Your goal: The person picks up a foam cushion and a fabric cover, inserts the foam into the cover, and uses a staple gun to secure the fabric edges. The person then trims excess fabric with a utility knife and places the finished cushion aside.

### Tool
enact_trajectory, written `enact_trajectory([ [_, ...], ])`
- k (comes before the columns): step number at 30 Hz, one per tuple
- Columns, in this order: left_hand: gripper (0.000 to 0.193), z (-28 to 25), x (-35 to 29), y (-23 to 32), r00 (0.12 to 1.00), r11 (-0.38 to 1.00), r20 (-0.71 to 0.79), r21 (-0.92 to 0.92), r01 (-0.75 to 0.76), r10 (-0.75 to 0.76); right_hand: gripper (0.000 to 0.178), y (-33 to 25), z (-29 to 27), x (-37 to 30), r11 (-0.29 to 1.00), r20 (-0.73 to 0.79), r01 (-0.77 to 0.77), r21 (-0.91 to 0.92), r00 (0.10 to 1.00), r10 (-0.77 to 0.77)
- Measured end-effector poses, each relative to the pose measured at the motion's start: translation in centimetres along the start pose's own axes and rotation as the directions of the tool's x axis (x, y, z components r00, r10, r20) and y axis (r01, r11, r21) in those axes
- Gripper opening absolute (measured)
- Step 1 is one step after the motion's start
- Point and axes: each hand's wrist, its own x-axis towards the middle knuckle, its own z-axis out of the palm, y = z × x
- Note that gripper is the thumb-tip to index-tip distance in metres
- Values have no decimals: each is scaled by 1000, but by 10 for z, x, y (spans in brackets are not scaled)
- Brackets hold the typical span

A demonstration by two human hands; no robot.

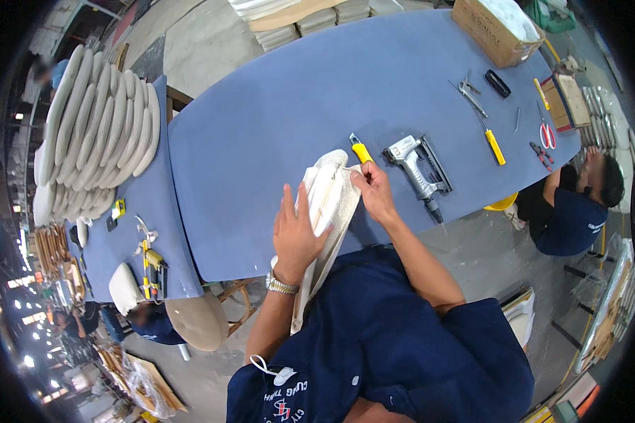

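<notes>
A long, narrow padded piece [322,201] with a white core and light grey fabric stands at the table's near edge, partly against my body. My left hand [294,229] lies along its left side, fingers stretched out and apart. With bent fingers my right hand [374,189] pinches the edge of the fabric cover [348,197] near the upper end. Just beyond that hand is a yellow-handled cutter knife [360,151] on the blue table [261,120]. A silver pneumatic staple gun [418,169] rests to its right. My left palm hides part of the padded piece.
Stacked grey cushions [102,120] rise on the left table. At right lie a yellow-handled screwdriver [495,146], red-handled scissors [547,134] and pliers [541,156]. A cardboard box [490,32] stands at the far right corner. One person [571,211] sits low beyond the right edge.
</notes>
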Motion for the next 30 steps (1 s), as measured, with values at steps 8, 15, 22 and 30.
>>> enact_trajectory([
  [8,96,19,84,-4,951,864,65,-441,-243,301,14,-7,6,5,992,16,89,-89,996,-88],
  [15,68,33,80,-12,990,847,-19,-515,-128,139,9,-24,11,10,956,51,-40,-289,997,57],
  [22,62,35,70,-8,994,842,-11,-530,-100,111,13,-39,0,11,961,65,-134,-241,986,154],
  [30,52,33,69,-5,986,860,-108,-484,-165,128,63,8,-104,16,377,-265,-204,-903,957,-116],
])
